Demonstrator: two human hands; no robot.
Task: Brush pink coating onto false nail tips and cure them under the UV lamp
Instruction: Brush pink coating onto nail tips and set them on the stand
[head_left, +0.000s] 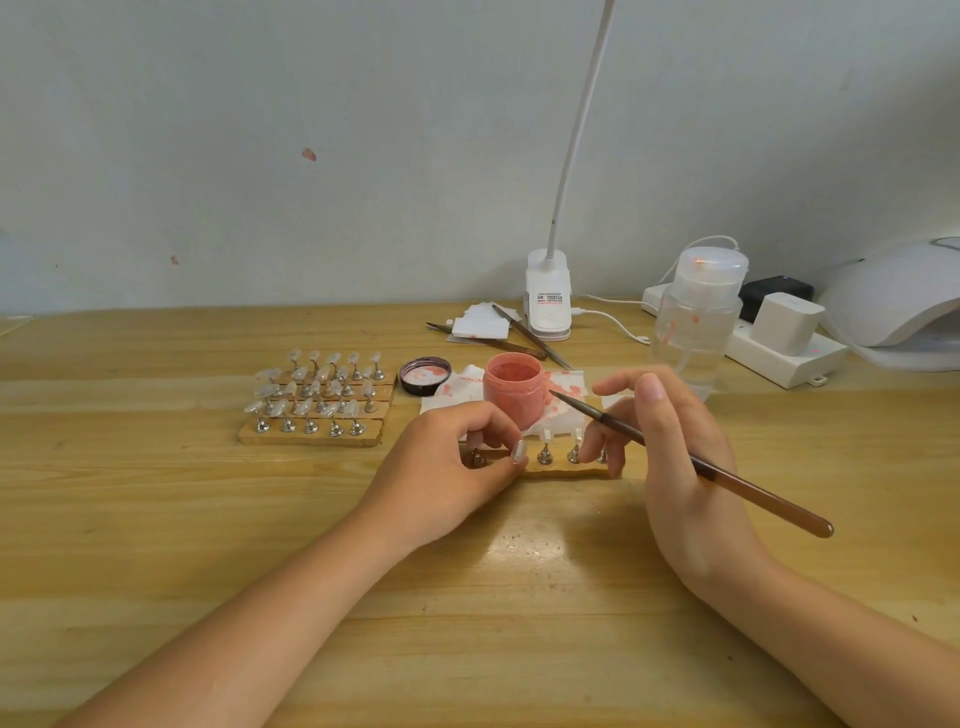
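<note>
Centrally, left hand (457, 457) palm-down at frame middle, fingers curled, pinching one clear nail tip (518, 451) over the near wooden strip (563, 470). Right hand (670, 457) just right of it, thumb raised, fingers loosely bent around one brown brush (691, 462), bristle end aimed at the single open pink jar (513, 387) behind. Two more tips on stands (544, 449) plainly visible on that strip; others hidden. Four filled strips (317, 400) left of centre, exact tip count unclear. One UV lamp (893, 296) at right edge.

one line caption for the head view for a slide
Left hand pinches a nail tip; right hand holds the brush near the pink jar.
</note>
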